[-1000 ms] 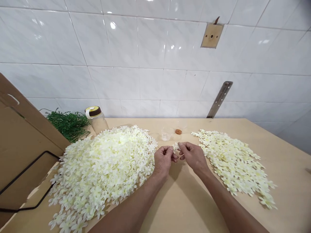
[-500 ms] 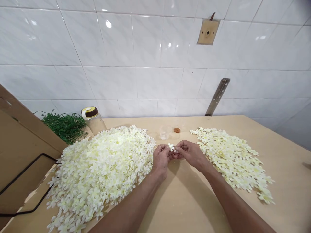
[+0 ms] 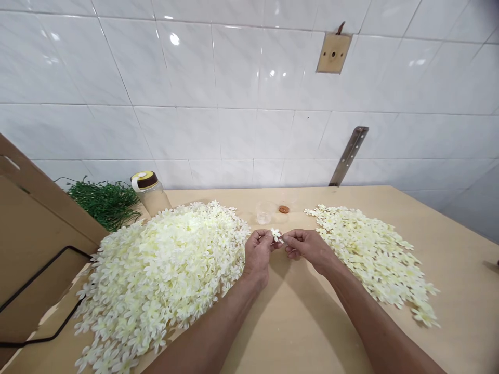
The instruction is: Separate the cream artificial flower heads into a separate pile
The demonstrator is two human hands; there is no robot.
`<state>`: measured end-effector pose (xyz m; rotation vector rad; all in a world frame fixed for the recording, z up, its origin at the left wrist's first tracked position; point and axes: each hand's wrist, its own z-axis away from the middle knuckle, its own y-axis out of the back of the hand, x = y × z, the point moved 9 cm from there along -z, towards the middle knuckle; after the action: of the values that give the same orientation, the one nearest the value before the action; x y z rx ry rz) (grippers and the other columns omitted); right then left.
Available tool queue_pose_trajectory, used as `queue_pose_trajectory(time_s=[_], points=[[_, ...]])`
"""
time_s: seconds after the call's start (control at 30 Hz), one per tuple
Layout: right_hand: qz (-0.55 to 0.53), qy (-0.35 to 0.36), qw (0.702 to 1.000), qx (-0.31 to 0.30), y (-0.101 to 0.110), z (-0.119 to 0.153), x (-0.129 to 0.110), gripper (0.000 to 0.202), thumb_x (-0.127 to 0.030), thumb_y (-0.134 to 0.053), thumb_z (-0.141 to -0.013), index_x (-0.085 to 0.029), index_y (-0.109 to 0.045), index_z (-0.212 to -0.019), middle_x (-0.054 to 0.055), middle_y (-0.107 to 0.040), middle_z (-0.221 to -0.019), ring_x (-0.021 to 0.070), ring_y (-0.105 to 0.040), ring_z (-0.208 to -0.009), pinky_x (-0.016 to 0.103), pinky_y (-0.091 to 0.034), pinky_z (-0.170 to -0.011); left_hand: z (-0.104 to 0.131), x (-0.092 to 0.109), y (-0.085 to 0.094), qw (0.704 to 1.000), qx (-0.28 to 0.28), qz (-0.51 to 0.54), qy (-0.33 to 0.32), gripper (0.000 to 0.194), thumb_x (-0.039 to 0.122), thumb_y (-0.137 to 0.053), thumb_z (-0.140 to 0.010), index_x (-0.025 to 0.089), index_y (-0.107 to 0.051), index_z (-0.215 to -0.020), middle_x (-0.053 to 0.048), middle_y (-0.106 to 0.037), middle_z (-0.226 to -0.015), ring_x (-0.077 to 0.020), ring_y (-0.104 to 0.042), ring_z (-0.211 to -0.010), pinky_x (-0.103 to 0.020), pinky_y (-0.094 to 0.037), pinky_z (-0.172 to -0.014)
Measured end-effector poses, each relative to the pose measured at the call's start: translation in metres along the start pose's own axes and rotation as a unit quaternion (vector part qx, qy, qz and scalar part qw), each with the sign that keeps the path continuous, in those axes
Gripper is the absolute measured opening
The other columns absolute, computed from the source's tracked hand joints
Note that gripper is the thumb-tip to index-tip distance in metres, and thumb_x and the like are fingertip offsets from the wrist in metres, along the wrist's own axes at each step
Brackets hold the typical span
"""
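Between my two hands is a small white artificial flower (image 3: 275,234), at the middle of the table. My left hand (image 3: 258,254) pinches it from the left between thumb and fingers. From the right, the thumb and fingertips of my right hand (image 3: 306,245) close on its lower right edge; whatever else they hold is too small to make out. A large heap of white flowers (image 3: 175,259) lies beside my left hand and forearm. Past my right hand spreads a flatter layer of pale yellow-white flowers (image 3: 370,249).
Beyond my hands are a clear plastic cup (image 3: 265,213) and a brown round piece (image 3: 284,209). A bottle with a brown and yellow lid (image 3: 145,179) and green artificial stems (image 3: 103,200) stand at back left. A cardboard box (image 3: 35,249) borders the left; a tiled wall (image 3: 234,130) is behind.
My right hand has shifted slightly right and its fingers have drawn away from my left fingers. The flower and my left hand are nearly where they were.
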<state>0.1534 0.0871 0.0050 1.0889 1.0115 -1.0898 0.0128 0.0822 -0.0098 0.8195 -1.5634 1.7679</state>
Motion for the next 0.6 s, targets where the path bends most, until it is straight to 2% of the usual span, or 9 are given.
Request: queue_pose_trajectory(time_s=[0.13,0.33,0.5,0.6], points=[[-0.024,0.005,1.000,0.005,-0.001,0.001,-0.003,0.036,-0.050,-0.075,-0.073,-0.016,-0.070,-0.080,0.002,-0.067,-0.067,0.0110,-0.060,-0.059,0.023,-0.053,-0.058,-0.001,-0.001,0.000,0.999,0.004,0.040,0.016,0.026,0.030,-0.078,-0.068,0.015,-0.059,-0.076,-0.004,-0.065,-0.079,-0.0151,-0.064,-0.074,-0.037,-0.055,-0.079],[-0.085,-0.023,0.995,-0.045,-0.008,0.004,-0.001,0.037,-0.049,-0.078,-0.071,-0.016,-0.068,-0.085,0.004,-0.069,-0.073,0.0121,-0.064,-0.062,0.024,-0.053,-0.062,-0.001,0.001,0.005,0.999,0.023,0.036,0.008,0.024,0.028,-0.078,-0.069,0.014,-0.059,-0.074,-0.003,-0.065,-0.077,-0.0143,-0.065,-0.075,-0.038,-0.055,-0.085],[-0.058,-0.052,0.996,-0.045,-0.004,0.004,0.006,0.038,-0.043,-0.082,-0.068,-0.015,-0.070,-0.091,0.001,-0.065,-0.064,0.0103,-0.060,-0.054,0.021,-0.047,-0.053,0.000,0.003,0.002,0.999,0.016,0.044,0.014,0.025,0.027,-0.079,-0.068,0.014,-0.059,-0.075,-0.004,-0.067,-0.077,-0.0169,-0.068,-0.078,-0.038,-0.054,-0.087],[-0.041,-0.057,0.996,-0.052,-0.004,0.004,0.007,0.037,-0.042,-0.082,-0.067,-0.014,-0.071,-0.088,0.001,-0.066,-0.065,0.0100,-0.059,-0.055,0.022,-0.047,-0.054,-0.001,0.007,0.003,0.999,0.017,0.035,-0.001,0.026,0.029,-0.079,-0.069,0.014,-0.059,-0.075,-0.004,-0.067,-0.077,-0.0176,-0.069,-0.078,-0.038,-0.054,-0.086]])
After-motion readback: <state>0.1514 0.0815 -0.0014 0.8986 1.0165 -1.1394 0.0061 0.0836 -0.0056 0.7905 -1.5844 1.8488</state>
